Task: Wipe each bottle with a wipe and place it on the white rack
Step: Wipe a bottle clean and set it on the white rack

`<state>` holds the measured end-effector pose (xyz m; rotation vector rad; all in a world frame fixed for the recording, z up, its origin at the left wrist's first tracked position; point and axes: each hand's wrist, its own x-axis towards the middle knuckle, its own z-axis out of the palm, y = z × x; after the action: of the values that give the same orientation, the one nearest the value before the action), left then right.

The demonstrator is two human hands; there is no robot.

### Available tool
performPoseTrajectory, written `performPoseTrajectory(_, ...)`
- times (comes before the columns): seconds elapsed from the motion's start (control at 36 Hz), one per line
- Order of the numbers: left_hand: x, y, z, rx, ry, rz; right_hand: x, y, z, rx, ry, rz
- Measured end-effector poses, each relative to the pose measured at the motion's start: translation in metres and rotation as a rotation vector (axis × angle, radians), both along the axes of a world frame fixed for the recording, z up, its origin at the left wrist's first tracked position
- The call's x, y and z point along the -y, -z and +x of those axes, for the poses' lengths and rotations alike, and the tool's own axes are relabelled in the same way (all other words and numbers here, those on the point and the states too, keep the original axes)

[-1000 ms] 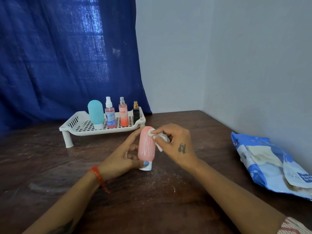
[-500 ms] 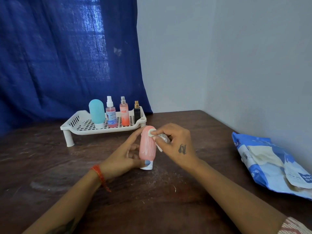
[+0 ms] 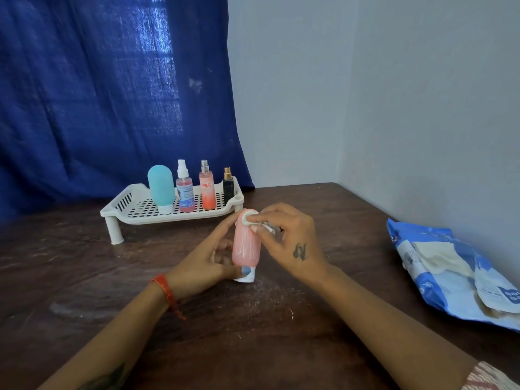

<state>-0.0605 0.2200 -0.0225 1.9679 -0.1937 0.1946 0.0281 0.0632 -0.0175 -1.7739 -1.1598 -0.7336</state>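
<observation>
Her left hand (image 3: 206, 263) gripped the pink bottle (image 3: 245, 247), which stood upright on the table (image 3: 84, 277), cap down, before the rack (image 3: 168, 212); her right hand (image 3: 289, 243) pinched a wipe (image 3: 253, 220) against its rounded top.

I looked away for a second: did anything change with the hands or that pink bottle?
Almost nothing. The right hand still presses the wipe on the pink bottle top; the left hand still holds it upright. Four bottles stay on the white rack.
</observation>
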Motion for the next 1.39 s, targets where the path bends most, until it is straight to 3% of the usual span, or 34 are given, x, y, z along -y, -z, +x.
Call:
performPoseTrajectory(0.28,0.0,0.001,0.001,-0.012,-0.015,0.015,0.002,0.002,0.005,-0.084,0.084,0.038)
performPoseTrajectory(0.39,-0.001,0.001,0.001,-0.004,0.004,0.016,0.0,0.002,0.005,-0.013,0.128,0.054)
performPoseTrajectory(0.61,0.0,0.002,0.001,-0.005,-0.023,-0.016,-0.002,-0.001,-0.006,0.148,-0.007,-0.097)
performPoseTrajectory(0.89,0.002,0.0,-0.001,0.0,-0.013,-0.008,0.002,-0.001,-0.003,0.141,0.077,0.013)
performPoseTrajectory(1.19,0.0,0.002,0.0,-0.001,-0.02,-0.018,0.003,-0.003,-0.001,0.345,0.015,-0.134)
performPoseTrajectory(1.39,0.001,0.002,0.0,0.0,-0.029,-0.012,0.008,-0.005,-0.002,0.231,0.059,-0.065)
